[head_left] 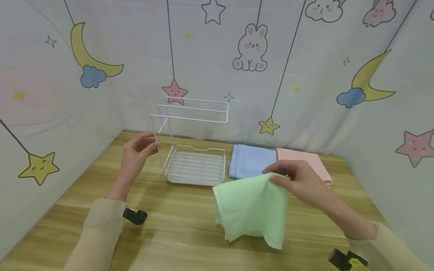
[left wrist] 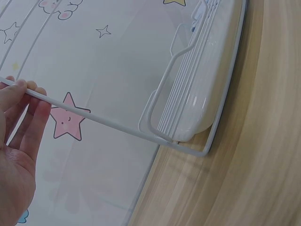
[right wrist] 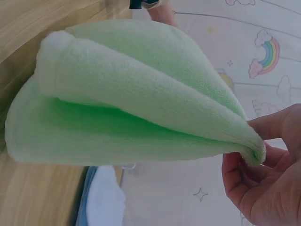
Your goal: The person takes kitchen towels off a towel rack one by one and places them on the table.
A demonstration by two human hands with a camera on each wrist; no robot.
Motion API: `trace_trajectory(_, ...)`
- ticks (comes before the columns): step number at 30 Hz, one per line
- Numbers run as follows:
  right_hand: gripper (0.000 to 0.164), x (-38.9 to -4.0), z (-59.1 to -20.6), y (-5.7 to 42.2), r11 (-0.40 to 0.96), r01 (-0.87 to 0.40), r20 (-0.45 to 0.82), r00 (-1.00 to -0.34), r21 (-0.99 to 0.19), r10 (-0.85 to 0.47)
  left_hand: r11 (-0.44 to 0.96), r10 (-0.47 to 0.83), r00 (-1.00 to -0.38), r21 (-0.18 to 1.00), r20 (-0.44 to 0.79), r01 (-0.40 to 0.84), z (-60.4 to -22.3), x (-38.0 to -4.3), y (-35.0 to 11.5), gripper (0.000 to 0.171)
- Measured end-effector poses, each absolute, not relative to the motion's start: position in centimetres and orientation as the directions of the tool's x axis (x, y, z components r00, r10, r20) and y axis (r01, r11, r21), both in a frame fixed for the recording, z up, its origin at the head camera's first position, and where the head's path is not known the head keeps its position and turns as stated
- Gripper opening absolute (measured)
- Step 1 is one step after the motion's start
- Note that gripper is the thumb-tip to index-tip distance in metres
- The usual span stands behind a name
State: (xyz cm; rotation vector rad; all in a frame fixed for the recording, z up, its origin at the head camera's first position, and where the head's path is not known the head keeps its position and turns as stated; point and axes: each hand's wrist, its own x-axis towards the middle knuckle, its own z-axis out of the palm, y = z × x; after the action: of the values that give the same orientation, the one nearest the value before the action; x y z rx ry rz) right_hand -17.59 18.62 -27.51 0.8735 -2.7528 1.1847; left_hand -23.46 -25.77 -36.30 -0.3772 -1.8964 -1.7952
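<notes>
My left hand (head_left: 137, 150) pinches the front upright of a white wire rack (head_left: 194, 119) between thumb and fingers. The left wrist view shows that thin bar (left wrist: 108, 122) running out from the fingertips. The rack stands on the wooden table, with bars on top and a white tray (head_left: 196, 180) at its base. My right hand (head_left: 301, 182) pinches a folded light green towel (head_left: 252, 207) by its upper edge. The towel hangs down in front of the rack's right side, and its folds (right wrist: 141, 94) fan out below the fingers in the right wrist view.
A folded blue towel (head_left: 252, 162) lies to the right of the rack, and a folded pink towel (head_left: 305, 162) lies beyond it, partly behind my right hand. A printed curtain (head_left: 210, 56) closes off the table's back and both sides.
</notes>
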Motion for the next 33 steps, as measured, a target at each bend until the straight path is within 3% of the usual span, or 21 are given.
trace_trajectory(4, 0.016, -19.7, -29.8, 19.7, 0.546, -0.476, 0.176, -0.841, -0.689, -0.512, 0.091, -0.136, -0.835, 0.846, 0.534, 0.526, -36.3, -23.5, -25.8, 0.032)
trace_trajectory(16, 0.019, -26.0, -38.0, 22.5, 0.604, -0.5, 0.138, -0.827, -0.621, -0.544, 0.098, -0.139, -0.837, 0.848, 0.529, 0.52, -36.4, -23.5, -25.8, 0.033)
trace_trajectory(33, 0.016, -26.5, -40.7, 20.9, 0.716, -0.518, 0.178, -0.849, -0.469, -0.497, 0.066, -0.133, -0.837, 0.847, 0.531, 0.527, -36.5, -23.6, -25.9, 0.029)
